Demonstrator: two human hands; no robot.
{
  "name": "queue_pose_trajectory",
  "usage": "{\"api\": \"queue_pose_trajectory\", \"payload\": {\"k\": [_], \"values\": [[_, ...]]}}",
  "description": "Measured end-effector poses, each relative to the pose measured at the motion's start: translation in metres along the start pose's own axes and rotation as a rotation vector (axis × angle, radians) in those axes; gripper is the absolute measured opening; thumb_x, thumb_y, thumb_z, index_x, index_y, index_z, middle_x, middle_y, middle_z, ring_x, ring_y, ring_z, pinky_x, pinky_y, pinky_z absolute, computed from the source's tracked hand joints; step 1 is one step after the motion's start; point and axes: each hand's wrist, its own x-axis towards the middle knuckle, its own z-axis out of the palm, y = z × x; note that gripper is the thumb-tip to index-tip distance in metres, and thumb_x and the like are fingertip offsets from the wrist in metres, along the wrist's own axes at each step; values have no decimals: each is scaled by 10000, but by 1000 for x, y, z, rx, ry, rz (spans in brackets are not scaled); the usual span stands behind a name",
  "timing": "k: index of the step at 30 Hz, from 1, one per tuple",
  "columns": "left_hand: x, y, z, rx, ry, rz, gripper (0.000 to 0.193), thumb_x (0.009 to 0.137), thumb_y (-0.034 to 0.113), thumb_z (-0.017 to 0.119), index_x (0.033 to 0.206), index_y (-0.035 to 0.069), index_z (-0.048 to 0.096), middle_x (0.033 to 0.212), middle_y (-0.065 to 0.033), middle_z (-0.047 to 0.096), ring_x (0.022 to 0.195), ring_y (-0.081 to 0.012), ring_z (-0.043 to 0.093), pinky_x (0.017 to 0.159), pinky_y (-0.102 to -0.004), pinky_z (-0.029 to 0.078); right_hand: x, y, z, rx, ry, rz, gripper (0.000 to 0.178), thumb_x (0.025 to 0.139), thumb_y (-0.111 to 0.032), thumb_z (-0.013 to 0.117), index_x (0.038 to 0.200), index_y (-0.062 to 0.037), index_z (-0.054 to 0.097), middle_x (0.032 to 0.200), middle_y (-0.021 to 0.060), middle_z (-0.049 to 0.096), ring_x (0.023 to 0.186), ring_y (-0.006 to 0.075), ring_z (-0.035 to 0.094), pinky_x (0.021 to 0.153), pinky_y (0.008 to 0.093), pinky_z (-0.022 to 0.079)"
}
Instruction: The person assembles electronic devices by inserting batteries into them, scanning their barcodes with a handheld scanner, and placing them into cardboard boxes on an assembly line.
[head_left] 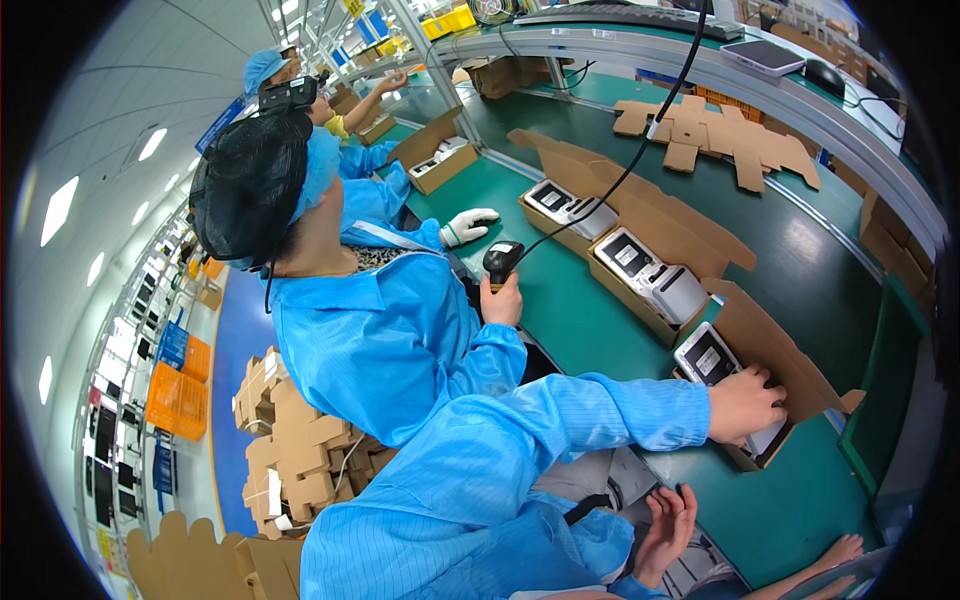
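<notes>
My left hand (745, 405) reaches into the nearest open cardboard box (785, 355), fingers bent over a white device (768, 438) that it mostly covers. Beside the hand, in the same box, lies another white device with a dark label panel (708, 358). My right hand (670, 528) is held low in front of me, off the bench edge, palm showing and fingers apart, with nothing in it. Further along stand the middle box (630, 290) and a far box (548, 232), both with lids up and white devices inside.
A co-worker in blue on my left holds a black barcode scanner (502, 260), its cable (640, 150) hanging across the green bench (560, 310). A white-gloved hand (468, 227) is beyond. Flattened cardboard (700, 130) lies opposite. Another person's bare hand (842, 550) shows lower right.
</notes>
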Motion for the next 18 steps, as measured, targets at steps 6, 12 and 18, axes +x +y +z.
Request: {"api": "queue_pose_trajectory", "payload": {"k": [6, 12, 18], "values": [[-19, 9, -10, -181, 265, -22, 456, 711, 218, 830, 1113, 72, 672, 1239, -136, 600, 1148, -355, 554, 975, -415, 465, 0, -13, 5, -82, 38, 21, 481, 1025, -226, 525, 1387, 74, 426, 1134, 210, 634, 1019, 262, 641, 900, 359, 529], [-62, 4, -37, -354, 586, -84, 154, 814, 75, 723, 944, 47, 644, 999, -86, 608, 967, -279, 608, 843, -398, 506, 18, -51, -38, -389, 113, -165, 370, 1006, -131, 544, 1342, 24, 520, 1156, 157, 637, 955, 183, 633, 836, 291, 503], [-119, -15, -14, -337, 723, -366, 151, 800, -8, 713, 912, 45, 626, 873, -98, 594, 812, -292, 598, 711, -373, 503, 65, -74, -24, -694, 419, -505, 427, 1001, -81, 511, 1418, 6, 477, 1347, 154, 555, 1184, 237, 553, 1015, 352, 439]]}}
